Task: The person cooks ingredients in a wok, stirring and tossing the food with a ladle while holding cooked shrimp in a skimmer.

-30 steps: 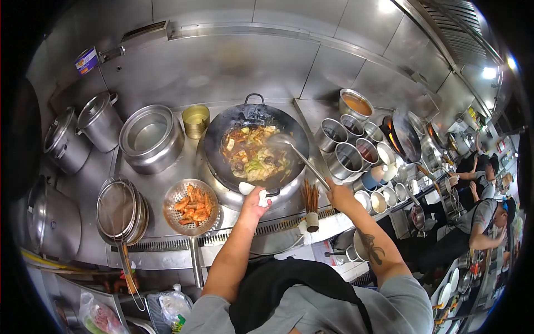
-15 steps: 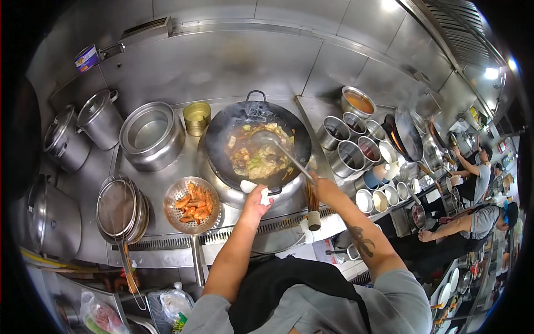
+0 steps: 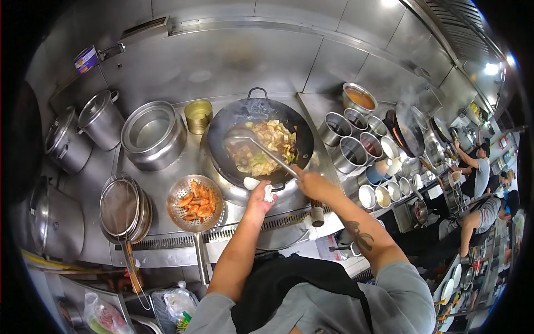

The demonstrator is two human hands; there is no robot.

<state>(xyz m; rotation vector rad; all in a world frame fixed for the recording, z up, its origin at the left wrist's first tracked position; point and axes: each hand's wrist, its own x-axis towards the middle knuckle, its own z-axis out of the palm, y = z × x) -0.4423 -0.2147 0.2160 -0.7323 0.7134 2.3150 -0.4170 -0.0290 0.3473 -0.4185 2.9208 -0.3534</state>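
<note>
A black wok [image 3: 222, 158] holds steaming vegetables [image 3: 272, 142] on the stove. My right hand [image 3: 314, 185] is wrapped round the handle of a metal ladle [image 3: 240, 139], whose bowl lies over the food at the wok's left. At the wok's near rim, my left hand [image 3: 260, 199] is closed on a white cloth [image 3: 269, 193], part of which covers the near handle. A perforated strainer [image 3: 173, 214] with reddish-orange fried pieces [image 3: 194, 201] rests to the left of my left forearm.
Stacked mesh strainers [image 3: 119, 207], a large pot [image 3: 154, 135] and a golden tin [image 3: 198, 116] stand at the left. Metal containers [image 3: 351, 154] and a bowl of orange liquid [image 3: 360, 99] are at the right. A bamboo brush [image 3: 317, 214] stands near my right forearm. Co-workers [image 3: 478, 220] are farther right.
The ladle's bowl has swept from the wok's right side to its left, and my right hand has moved left with it. The food has shifted rightward. My left hand stays at the rim.
</note>
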